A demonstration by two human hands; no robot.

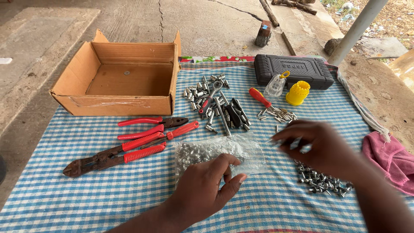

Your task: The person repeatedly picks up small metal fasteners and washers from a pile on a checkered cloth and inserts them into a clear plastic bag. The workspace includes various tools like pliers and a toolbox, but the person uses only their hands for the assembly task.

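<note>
Screws are what you are handling: your left hand (207, 183) rests on the near edge of a clear bag (220, 154) full of them, thumb and forefinger pinched on the plastic, the other fingers curled loosely beside it. The bag lies flat on the checked cloth (86, 190), in the middle, just right of the red-handled cutters (114, 155). Your right hand (321, 146) hangs above the cloth to the bag's right, blurred; its fingertips are drawn together round something small and shiny, but you cannot tell from this view whether it is one screw or several. Below that hand a loose heap of screws (321, 179) lies on the cloth, well clear of the bag.

By the look of it, you are sorting screws between heap and bag, the left hand holding the bag steady. The next move asks you to keep the bag's mouth held open and bring the right fingertips right over it, since small pieces scatter easily on cloth. Sockets (202, 92), a red screwdriver (259, 97) and an open box (118, 80) lie further off, untouched.
</note>
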